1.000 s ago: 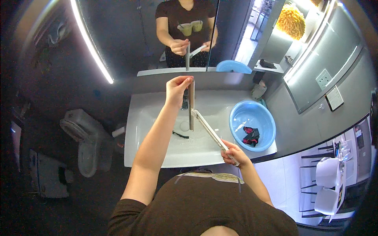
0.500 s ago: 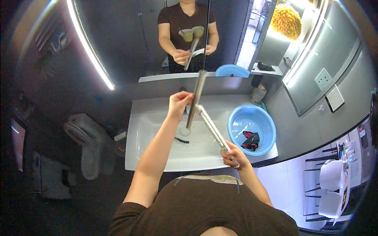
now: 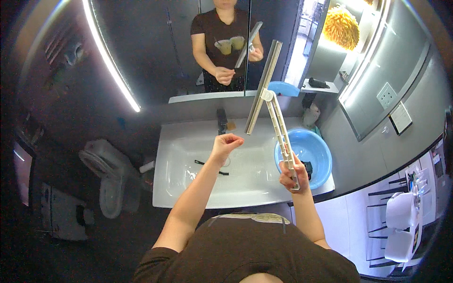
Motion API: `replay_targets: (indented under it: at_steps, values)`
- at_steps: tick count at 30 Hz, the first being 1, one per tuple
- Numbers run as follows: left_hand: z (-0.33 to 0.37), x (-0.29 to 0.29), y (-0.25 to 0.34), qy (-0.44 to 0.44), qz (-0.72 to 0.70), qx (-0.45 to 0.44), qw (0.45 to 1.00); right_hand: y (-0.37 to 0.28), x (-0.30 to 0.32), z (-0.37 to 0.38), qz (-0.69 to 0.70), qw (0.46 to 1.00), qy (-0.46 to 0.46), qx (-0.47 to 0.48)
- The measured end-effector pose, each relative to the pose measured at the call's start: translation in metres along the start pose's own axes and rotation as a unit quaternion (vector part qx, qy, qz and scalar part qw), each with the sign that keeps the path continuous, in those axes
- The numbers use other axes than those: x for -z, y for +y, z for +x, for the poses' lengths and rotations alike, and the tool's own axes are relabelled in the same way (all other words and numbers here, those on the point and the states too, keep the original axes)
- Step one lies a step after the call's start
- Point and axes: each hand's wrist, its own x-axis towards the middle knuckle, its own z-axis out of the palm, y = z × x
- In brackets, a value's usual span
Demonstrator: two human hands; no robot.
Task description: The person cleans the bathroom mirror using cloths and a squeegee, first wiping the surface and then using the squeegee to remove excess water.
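My right hand (image 3: pixel 293 173) is closed around the white handle of a squeegee (image 3: pixel 278 120), above the right side of the sink. The squeegee is raised and tilted. Its long grey blade head (image 3: pixel 264 87) sits at an angle across the handle's far end. My left hand (image 3: pixel 227 145) hovers over the sink near the tap, its fingers pinched together with nothing visible between them, apart from the squeegee. Below it, black strip pieces (image 3: pixel 223 173) lie in the white sink (image 3: pixel 177 193); my wrist hides whether they are one piece.
A blue basin (image 3: pixel 325 160) with dark cloth stands on the sink's right end, partly behind my right hand. Behind the sink are a black tap (image 3: pixel 222 121) and a mirror (image 3: pixel 160 56). A toilet (image 3: pixel 111 174) is at left; white chairs (image 3: pixel 398 210) are at far right.
My left hand has let go of the squeegee's blade head and dropped lower. My right hand has moved right, carrying the squeegee up and away from the left hand.
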Motion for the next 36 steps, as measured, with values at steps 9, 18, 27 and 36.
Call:
replay_targets:
  at_steps: [9, 18, 27, 36]
  values:
    - [0.005, -0.006, 0.037, 0.001, -0.105, -0.029, 0.994, -0.006, -0.017, 0.027, -0.095, 0.994, -0.020, -0.045]
    - [0.012, 0.049, 0.013, 0.147, -0.076, -0.084, 0.983, -0.008, -0.034, 0.016, -0.348, 0.924, 0.001, -0.160]
    - [0.012, 0.039, 0.035, 0.176, -0.083, -0.036, 0.980, -0.098, -0.196, 0.109, -0.788, 0.513, -0.016, 0.341]
    - [0.001, 0.045, 0.040, 0.141, -0.055, 0.041, 0.988, -0.209, -0.369, 0.263, -0.837, 0.182, 0.107, 0.505]
